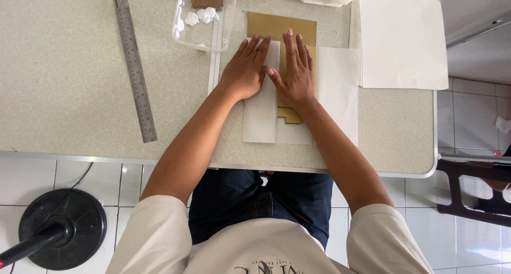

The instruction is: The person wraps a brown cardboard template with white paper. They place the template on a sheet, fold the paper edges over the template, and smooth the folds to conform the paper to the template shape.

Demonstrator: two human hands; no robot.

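I see a pale grey-green worktop [69, 82] with a fine crackled, mottled pattern and a silvery edge. On it lies a brownish-gold cardboard piece [281, 25], partly under a white paper sheet [338, 87]. A larger off-white sheet [402, 37] sits beside it. The ruler [135, 69] is grey steel with dark markings. A clear plastic tray [205, 18] holds white lumps and brown card. Below, the floor [133, 178] is white tile with grey grout; a black round stand base [63, 228] rests there.
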